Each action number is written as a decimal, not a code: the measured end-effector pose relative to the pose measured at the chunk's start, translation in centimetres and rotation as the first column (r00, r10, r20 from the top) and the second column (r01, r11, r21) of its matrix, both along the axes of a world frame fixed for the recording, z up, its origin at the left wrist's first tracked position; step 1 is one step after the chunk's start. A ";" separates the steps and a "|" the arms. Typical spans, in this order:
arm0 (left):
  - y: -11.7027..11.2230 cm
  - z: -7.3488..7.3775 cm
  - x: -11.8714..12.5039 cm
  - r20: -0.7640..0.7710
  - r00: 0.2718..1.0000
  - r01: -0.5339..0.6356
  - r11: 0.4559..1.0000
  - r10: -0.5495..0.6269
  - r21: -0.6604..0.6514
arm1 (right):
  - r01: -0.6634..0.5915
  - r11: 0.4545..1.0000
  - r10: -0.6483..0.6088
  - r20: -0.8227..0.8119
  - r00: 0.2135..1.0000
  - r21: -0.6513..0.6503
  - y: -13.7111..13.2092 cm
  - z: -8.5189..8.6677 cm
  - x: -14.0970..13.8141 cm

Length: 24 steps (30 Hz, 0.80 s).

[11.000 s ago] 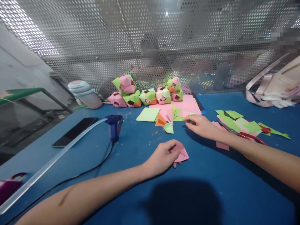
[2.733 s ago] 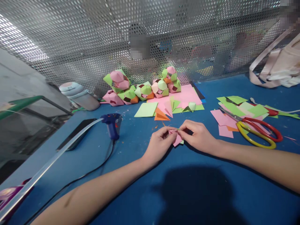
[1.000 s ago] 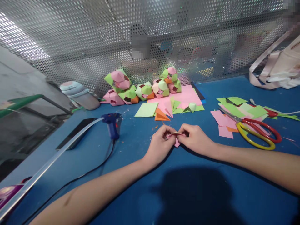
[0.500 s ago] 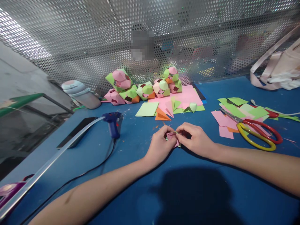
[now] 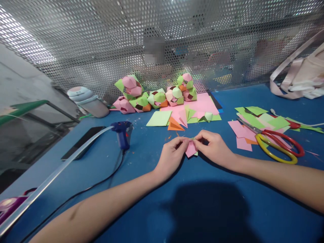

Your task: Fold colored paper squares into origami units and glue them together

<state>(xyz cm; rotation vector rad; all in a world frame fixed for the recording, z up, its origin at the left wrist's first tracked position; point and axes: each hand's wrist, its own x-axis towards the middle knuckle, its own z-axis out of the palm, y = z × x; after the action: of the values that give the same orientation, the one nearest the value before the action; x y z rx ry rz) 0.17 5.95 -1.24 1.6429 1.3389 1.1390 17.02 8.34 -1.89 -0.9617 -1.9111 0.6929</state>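
Observation:
Between both hands is a small folded piece of pink paper with a bit of green showing at its lower right edge. My left hand pinches its upper left side between thumb and fingers. On the other side, my right hand pinches the upper right corner, thumb below and fingers curled above. The fingertips partly hide the top edge. Just beyond the hands lie an orange folded paper and a stack of pale green sheets.
Left of my hands stands a blue glue gun with a long glue stick and a cord. Red-and-yellow scissors lie on paper scraps at right. Folded paper balls line the back, near a bottle and a perforated metal screen.
The hands have spread slightly apart, so more of the pink paper shows between them. Both still pinch it. The other things stay where they were.

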 end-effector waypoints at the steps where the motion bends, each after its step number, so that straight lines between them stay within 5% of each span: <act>1: 0.0 -0.1 0.0 -0.007 1.000 -0.007 1.000 0.007 0.008 | -0.004 1.000 0.004 0.000 1.000 -0.003 0.0 0.0 0.0; 14: 0.1 -0.2 -0.1 -0.005 0.999 -0.033 0.999 0.033 -0.005 | -0.046 0.998 0.046 0.004 0.999 -0.043 -0.1 0.6 0.2; 24: 0.2 0.0 -0.2 0.073 0.996 -0.042 0.999 0.043 -0.024 | 0.037 0.999 -0.029 0.305 0.952 -0.020 0.4 -0.7 -0.3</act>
<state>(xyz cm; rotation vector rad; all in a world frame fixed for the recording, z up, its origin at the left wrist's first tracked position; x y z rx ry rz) -0.08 6.20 -1.24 1.5487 1.3407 1.1936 16.74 8.73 -2.62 -1.1691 -2.1517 0.5753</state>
